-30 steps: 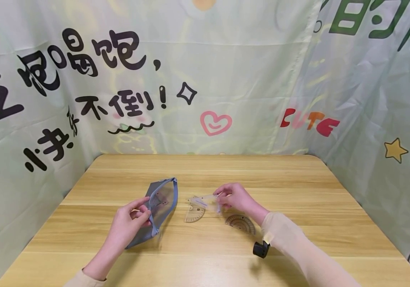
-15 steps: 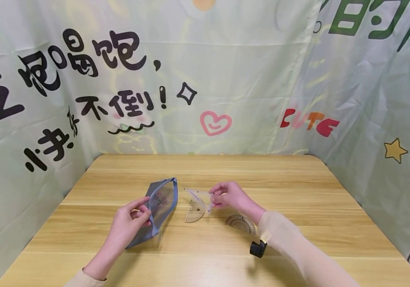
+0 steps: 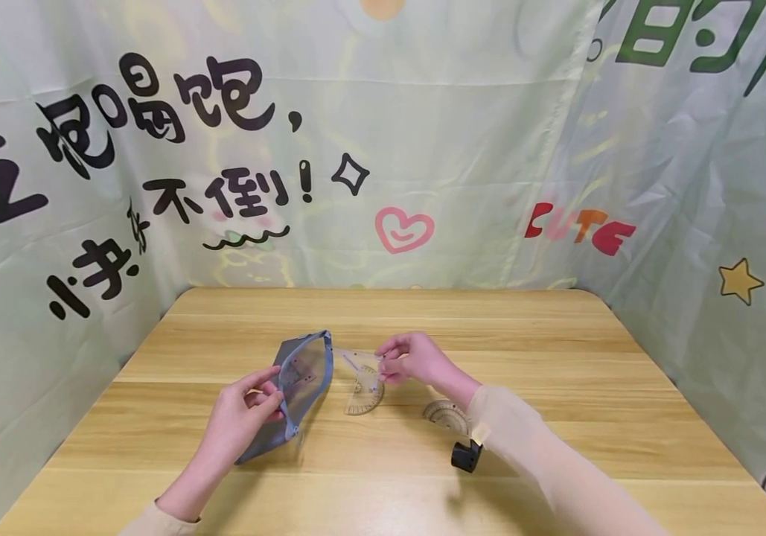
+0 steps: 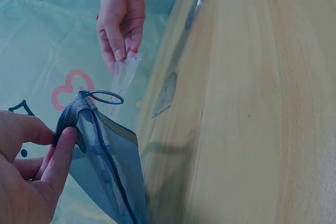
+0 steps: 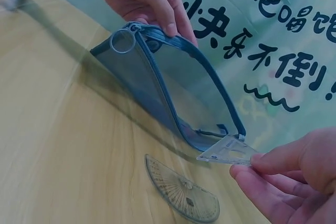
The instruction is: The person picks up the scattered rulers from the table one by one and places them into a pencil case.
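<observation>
Two hands work over a pale wooden table hemmed in by printed green cloth. Largest of the things in hand is a blue mesh pencil pouch, left of centre, see-through at the sides, its zip open along the top and a ring pull hanging from the slider; the left hand pinches its near end between thumb and fingers and holds the mouth up off the table. To its right, the right hand grips a clear plastic set square by one end in its fingertips, the free corner just at the pouch's far opening. One clear protractor lies flat on the table below the set square; a second protractor lies farther right, beside the right forearm.
</observation>
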{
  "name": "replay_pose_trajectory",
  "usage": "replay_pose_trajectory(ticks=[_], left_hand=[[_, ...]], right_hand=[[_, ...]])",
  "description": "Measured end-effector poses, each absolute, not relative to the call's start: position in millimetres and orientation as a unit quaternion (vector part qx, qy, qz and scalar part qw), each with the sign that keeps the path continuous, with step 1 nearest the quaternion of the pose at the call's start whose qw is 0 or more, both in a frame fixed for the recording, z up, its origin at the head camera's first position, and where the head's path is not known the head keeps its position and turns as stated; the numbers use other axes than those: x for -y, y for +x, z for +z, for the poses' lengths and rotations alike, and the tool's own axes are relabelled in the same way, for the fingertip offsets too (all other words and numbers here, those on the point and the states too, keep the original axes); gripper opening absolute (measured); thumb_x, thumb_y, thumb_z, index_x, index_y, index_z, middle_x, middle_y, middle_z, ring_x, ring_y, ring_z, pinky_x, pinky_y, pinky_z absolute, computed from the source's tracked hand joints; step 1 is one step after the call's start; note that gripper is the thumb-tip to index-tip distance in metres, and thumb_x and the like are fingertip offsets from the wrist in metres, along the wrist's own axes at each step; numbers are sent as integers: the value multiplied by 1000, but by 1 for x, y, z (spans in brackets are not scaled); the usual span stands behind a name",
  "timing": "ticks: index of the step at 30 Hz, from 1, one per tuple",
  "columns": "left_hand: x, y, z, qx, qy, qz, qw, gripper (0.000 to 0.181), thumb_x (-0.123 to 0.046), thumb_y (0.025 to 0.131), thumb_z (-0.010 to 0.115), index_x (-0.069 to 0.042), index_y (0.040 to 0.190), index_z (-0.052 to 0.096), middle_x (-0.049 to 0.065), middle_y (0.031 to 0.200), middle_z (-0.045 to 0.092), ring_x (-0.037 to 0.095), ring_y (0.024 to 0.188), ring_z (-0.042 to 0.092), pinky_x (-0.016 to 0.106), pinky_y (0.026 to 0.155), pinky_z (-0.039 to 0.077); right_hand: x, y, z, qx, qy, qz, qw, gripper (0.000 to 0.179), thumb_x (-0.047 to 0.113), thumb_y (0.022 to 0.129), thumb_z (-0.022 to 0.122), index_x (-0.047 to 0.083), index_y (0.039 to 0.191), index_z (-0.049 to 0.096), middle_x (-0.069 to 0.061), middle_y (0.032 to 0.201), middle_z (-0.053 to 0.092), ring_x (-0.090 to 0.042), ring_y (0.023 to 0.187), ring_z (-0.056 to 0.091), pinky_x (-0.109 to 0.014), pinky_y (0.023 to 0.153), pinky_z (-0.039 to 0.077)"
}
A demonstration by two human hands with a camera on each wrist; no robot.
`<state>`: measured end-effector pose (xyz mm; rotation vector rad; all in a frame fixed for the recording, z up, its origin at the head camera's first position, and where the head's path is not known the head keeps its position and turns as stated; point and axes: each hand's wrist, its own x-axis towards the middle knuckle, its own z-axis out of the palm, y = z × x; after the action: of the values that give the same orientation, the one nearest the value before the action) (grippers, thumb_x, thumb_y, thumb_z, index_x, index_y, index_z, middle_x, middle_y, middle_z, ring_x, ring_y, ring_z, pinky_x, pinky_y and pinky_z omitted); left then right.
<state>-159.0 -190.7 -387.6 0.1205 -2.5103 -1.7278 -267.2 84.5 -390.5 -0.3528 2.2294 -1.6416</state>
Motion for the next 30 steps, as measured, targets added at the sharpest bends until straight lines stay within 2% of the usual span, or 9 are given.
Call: replay_pose_trajectory(ticks=[5,15,22,30], left_hand=[[190,-159,-388,823,42,-565,41,46,2,91,64,4,136,54,10,93,59,3,69,63,20,66,62],[190,-160,-388,824,46,-563,39,47,1,91,65,3,137,54,10,93,60,3,69,63,19,66,62],[189,-160,-387,824,39,-563,42,46,2,91,64,4,136,54,10,92,59,3,69,63,20,66,62],[188,-159,-387,824,36,-564,42,46,2,91,64,4,136,54,10,91,58,5,70,63,20,67,62]], right_hand=[[-77,-270,-392,-784,-115,-585,175,26,-8,85,67,-9,112,65,-14,87,67,-17,70,71,-36,75,65],[-61,-279,-391,-772,-108,-597,189,29,-6,85,68,-9,113,64,-14,88,69,-17,69,72,-36,77,65],[-49,-281,-390,-757,-108,-612,203,30,-9,85,68,-11,114,63,-19,88,70,-28,77,75,-43,83,63],[-35,-279,-391,-746,-114,-620,217,29,-10,85,67,-12,114,62,-18,87,70,-16,66,71,-37,78,65]])
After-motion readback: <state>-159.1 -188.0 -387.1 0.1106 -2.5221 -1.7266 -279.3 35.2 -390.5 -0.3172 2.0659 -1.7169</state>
